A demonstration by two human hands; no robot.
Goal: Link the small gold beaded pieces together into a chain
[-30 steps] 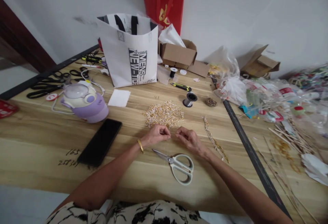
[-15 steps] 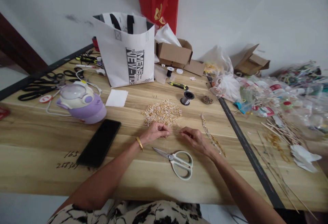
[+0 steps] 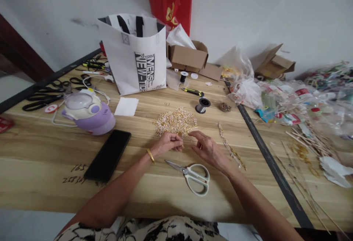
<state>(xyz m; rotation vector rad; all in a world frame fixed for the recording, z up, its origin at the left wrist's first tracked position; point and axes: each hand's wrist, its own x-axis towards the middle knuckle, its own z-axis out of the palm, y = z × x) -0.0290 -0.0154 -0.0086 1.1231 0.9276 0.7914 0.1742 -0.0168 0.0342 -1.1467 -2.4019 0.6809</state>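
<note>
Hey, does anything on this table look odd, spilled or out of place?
The handwritten numbers look odd: they seem to be written straight on the wooden tabletop, left of the black phone. The heap of beads lies loose, but it looks gathered beyond the left hand rather than spilled.

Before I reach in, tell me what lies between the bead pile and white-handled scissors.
The head view shows the left hand between the bead pile and scissors, with the right hand beside it.
</note>
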